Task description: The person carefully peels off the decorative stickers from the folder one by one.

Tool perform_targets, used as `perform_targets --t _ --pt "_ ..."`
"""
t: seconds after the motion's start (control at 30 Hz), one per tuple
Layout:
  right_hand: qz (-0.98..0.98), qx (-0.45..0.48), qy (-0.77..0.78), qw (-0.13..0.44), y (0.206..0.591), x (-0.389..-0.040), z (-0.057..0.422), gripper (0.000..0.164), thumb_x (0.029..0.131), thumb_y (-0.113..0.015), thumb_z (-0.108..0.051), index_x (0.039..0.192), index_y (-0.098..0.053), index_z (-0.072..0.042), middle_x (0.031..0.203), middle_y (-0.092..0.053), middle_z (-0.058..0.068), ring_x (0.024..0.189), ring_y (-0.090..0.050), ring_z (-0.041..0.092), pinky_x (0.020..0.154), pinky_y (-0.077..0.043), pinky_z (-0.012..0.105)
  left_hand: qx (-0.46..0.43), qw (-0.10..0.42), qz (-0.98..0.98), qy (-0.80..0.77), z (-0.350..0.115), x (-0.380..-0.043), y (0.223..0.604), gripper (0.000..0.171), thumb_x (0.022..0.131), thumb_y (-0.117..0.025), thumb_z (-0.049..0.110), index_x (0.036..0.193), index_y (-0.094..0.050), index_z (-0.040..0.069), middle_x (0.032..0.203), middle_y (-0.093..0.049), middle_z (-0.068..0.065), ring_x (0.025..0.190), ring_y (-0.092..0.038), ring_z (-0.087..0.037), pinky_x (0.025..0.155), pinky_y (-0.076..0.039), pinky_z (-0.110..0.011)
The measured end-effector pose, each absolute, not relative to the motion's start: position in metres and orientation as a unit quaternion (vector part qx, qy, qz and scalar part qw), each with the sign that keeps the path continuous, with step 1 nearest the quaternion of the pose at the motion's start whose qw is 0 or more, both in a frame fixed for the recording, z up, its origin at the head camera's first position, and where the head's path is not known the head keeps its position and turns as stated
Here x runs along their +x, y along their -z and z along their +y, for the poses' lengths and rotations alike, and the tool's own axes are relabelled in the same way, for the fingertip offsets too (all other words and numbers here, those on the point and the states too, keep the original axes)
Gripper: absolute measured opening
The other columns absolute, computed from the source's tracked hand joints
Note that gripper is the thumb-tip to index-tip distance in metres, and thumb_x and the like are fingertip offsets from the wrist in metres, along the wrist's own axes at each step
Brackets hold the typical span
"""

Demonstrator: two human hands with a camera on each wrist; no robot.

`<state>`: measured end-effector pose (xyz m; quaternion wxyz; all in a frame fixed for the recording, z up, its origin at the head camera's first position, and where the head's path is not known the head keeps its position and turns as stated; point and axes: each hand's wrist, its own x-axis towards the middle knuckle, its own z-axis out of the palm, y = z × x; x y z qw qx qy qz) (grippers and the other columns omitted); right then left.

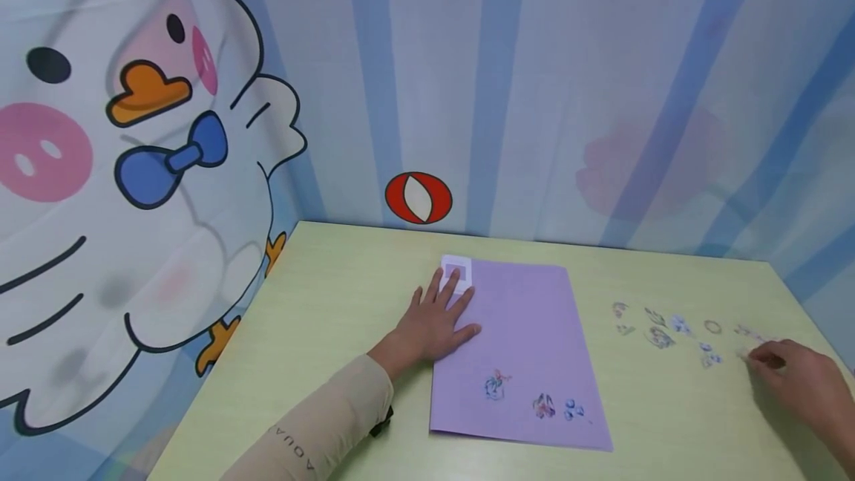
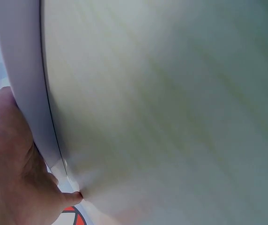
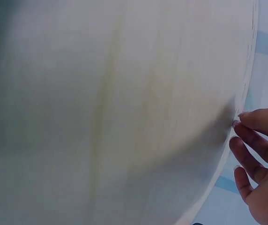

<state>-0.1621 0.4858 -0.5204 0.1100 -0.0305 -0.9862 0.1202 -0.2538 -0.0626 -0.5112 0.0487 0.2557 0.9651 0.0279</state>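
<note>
My left hand [image 1: 427, 325] lies spread and flat over the left side of a purple sheet of paper [image 1: 521, 332]. Its fingers reach a small white label [image 1: 465, 264] with a purple square at the sheet's far left corner. Along the sheet's near part are a blue-green sticker [image 1: 494, 386], a dark multicoloured sticker [image 1: 544, 405] and a blue sticker [image 1: 573, 410]. Over at the right of the table, my right hand [image 1: 798, 377] pinches a small pale sticker [image 1: 743, 354] between thumb and index finger, low over the surface. The other fingers [image 3: 249, 161] curl loosely.
Several small stickers [image 1: 660, 337] lie loose on the pale table [image 1: 361, 273] between the sheet and my right hand, among them a ring-shaped one [image 1: 712, 326]. A cloth backdrop [image 1: 441, 95] with a printed duck rises behind the table and along its left side.
</note>
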Motion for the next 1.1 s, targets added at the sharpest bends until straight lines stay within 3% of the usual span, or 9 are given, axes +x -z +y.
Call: perform_targets --t 0.27,0.5,0.83,1.1 --pt "-0.986 -0.023 -0.121 0.114 0.5173 -0.1630 0.4867 0.016 0.096 -0.070 0.003 0.098 -0.067 0.018 0.084 -0.064 0.026 0.077 -0.060 0.045 0.068 -0.050 0.056 0.255 0.045 0.966 -0.028 -0.0631 -0.2540 0.5105 0.078 0.108 -0.032 0.068 0.172 -0.019 0.025 0.179 0.003 -0.009 0.163 0.006 -0.039 0.126 -0.018 -0.064" --pt "-0.986 -0.005 -0.124 0.113 0.5134 -0.1653 0.4849 0.008 0.087 -0.074 0.009 0.088 -0.067 0.011 0.078 -0.063 0.018 0.071 -0.061 0.038 0.067 -0.051 0.055 0.254 0.046 0.966 -0.030 -0.0631 -0.2539 0.5103 0.078 0.108 -0.032 0.068 0.172 -0.019 0.026 0.179 0.004 -0.008 0.163 0.007 -0.039 0.126 -0.018 -0.064" --pt "-0.983 -0.008 -0.102 0.153 0.5193 -0.1617 0.4826 0.013 0.083 -0.077 0.010 0.080 -0.065 0.007 0.081 -0.052 0.022 0.070 -0.054 0.036 0.063 -0.048 0.054 0.253 0.048 0.966 -0.029 -0.0623 -0.2553 0.5154 0.079 0.107 -0.030 0.069 0.172 -0.015 0.027 0.179 0.007 -0.007 0.163 0.010 -0.038 0.126 -0.016 -0.064" --pt "-0.986 -0.064 -0.101 0.113 0.5162 -0.1614 0.4845 0.012 0.088 -0.074 0.004 0.084 -0.063 0.008 0.081 -0.050 0.021 0.072 -0.052 0.036 0.064 -0.043 0.050 0.253 0.049 0.966 -0.031 -0.0625 -0.2552 0.5148 0.079 0.107 -0.031 0.069 0.172 -0.016 0.027 0.179 0.007 -0.007 0.163 0.009 -0.038 0.126 -0.016 -0.064"
